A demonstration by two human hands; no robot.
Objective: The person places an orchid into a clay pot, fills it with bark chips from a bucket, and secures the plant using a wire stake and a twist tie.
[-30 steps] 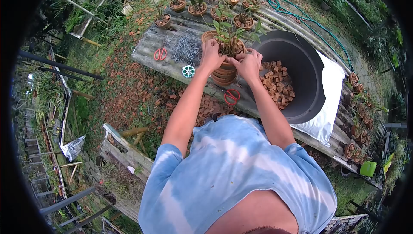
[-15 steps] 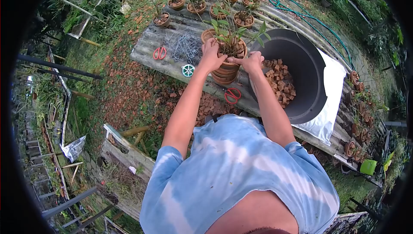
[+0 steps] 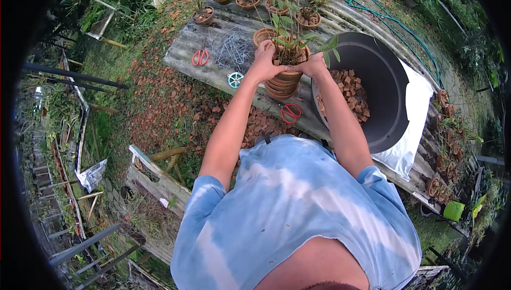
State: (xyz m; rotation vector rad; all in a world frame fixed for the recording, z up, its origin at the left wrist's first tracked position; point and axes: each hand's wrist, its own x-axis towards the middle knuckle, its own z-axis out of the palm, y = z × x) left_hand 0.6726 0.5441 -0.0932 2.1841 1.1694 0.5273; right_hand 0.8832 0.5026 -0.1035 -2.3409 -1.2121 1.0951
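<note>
While left hand and right hand clasp the planted pot, partly curled fingers hug its rim. Uneven pressure could topple the pot stack beneath.

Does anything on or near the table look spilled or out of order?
Two things, mildly. The wires lie in a loose tangle on the table, not bundled. Brown chunks are scattered on the ground beside it, outside the tub that holds similar ones; I cannot tell whether they spilled.

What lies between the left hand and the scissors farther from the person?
In the head view, a heap of thin wires lies between the left hand and those scissors.
</note>
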